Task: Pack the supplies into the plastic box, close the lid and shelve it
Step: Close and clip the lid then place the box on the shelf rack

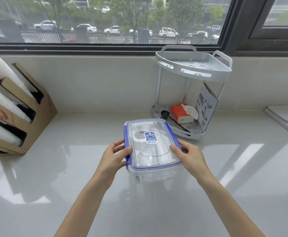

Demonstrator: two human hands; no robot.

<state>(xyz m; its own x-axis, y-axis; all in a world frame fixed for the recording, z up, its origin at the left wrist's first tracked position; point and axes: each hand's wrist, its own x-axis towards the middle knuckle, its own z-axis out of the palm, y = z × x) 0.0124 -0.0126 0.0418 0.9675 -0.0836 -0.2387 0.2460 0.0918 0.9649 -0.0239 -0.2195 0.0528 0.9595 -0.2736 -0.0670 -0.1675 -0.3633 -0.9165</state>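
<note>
Two bare forearms reach in from the bottom edge over a pale, glossy tabletop (71, 168). The left hand (113, 157) clasps the left long side of a clear plastic box (154, 173), with the thumb laid on the lid's edge and the fingers curled around the blue side clip (127, 157). The right hand (189, 155) grips the opposite side in the same way, thumb on top of the lid (150, 142) and fingers wrapped over the right blue clip. The box stands upright on the tabletop between the two hands, with its clear lid sitting on top and a blue seal line running around the rim. A dark blue label (150, 137) is stuck near the middle of the lid. What lies inside the box cannot be made out through the reflections.

Just beyond the box, to the right, stands a white two-tier corner rack (193, 70) against the low wall under the window. Its lower tray holds a dark scoop (165, 114), an orange-and-white tissue pack (181, 112) with a tissue sticking out, and a printed card (206, 106) leaning against the rack's right side. The upper tray shows nothing on it.

At the far right edge lies a flat white kitchen scale (287, 117). At the left edge a cardboard holder (42, 108) carries slanted stacks of white paper cups (1, 100).

Behind everything runs a dark-framed window (105, 47), with parked cars, a fence and trees outside.
</note>
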